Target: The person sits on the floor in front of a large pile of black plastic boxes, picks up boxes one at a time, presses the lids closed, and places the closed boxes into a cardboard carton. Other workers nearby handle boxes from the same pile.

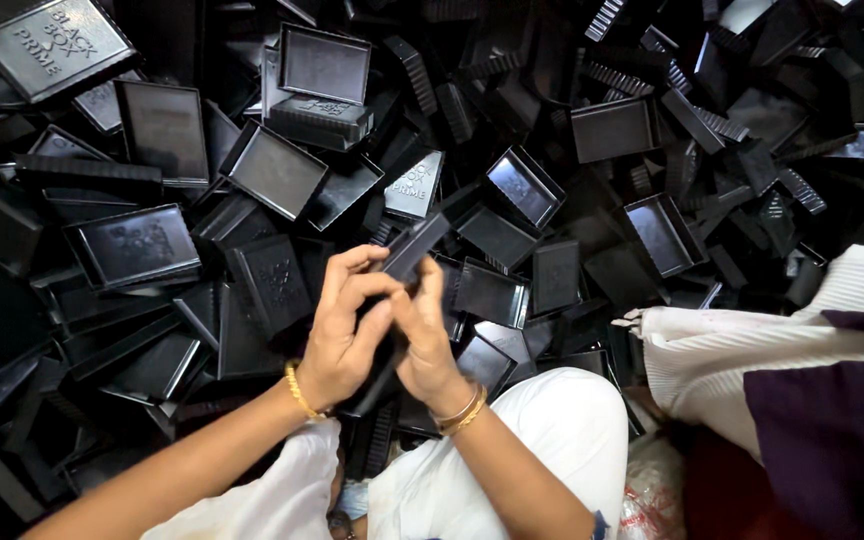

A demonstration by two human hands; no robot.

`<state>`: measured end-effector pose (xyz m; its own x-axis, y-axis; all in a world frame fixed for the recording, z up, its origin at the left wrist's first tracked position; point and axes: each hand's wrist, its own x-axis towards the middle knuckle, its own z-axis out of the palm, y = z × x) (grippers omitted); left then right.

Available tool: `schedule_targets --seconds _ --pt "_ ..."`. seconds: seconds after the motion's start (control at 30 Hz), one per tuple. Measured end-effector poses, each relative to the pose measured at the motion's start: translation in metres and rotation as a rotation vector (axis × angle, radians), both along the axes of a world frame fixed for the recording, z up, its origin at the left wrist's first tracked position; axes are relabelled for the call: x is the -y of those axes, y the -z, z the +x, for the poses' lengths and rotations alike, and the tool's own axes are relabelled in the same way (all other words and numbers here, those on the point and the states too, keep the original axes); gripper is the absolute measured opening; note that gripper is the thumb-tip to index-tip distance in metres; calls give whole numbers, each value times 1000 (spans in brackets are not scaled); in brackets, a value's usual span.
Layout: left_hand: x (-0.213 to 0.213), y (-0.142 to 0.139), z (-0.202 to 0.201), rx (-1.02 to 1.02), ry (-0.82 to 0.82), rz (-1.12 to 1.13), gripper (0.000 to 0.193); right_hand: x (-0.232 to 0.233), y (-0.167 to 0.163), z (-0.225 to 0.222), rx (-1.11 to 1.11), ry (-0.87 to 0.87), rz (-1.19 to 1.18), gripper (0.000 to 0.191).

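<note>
Fingers (367, 285) of the left hand (342, 335) and right hand (427, 340) are clamped together on one black plastic tray (414, 245), held tilted above the lap. Progress looks early, judging by the surroundings: a huge heap of black trays (272, 170) lies all around (lids and ribbed parts mixed in). Glossy and rectangular, the held piece is shallow-walled; a cloth bundle (712, 350) sits right.

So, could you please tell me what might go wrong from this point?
The black plastic box part is pinched only at its lower end by the left hand and right hand, so it might slip into the heap of black box parts, where it would be hard to find.
</note>
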<state>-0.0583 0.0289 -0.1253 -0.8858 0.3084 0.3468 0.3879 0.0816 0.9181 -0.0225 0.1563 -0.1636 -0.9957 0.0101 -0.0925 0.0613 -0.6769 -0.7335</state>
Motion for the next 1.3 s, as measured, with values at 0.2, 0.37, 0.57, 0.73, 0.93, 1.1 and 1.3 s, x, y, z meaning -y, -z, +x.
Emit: schedule_targets --seconds 0.2,0.37,0.57,0.73,0.93,1.1,1.3 --pt "-3 -1 -1 82 -143 100 15 8 -2 -2 156 176 387 58" --pt "32 -24 -44 250 -295 430 25 -13 -29 10 -661 -620 1388 87" --pt "67 -47 -60 692 -56 1057 47 7 -36 31 -450 -1015 1834 113" --pt "83 -40 -59 811 170 943 50 -15 -15 23 -371 -729 1539 47" --pt "78 -27 -28 255 277 138 54 -48 -18 -16 -29 -161 998 34" --pt "51 -20 -7 -7 226 -195 57 -48 -27 -21 210 31 -15 35" --pt "25 -14 13 -120 208 -213 56 -32 -7 -7 69 345 286 56"
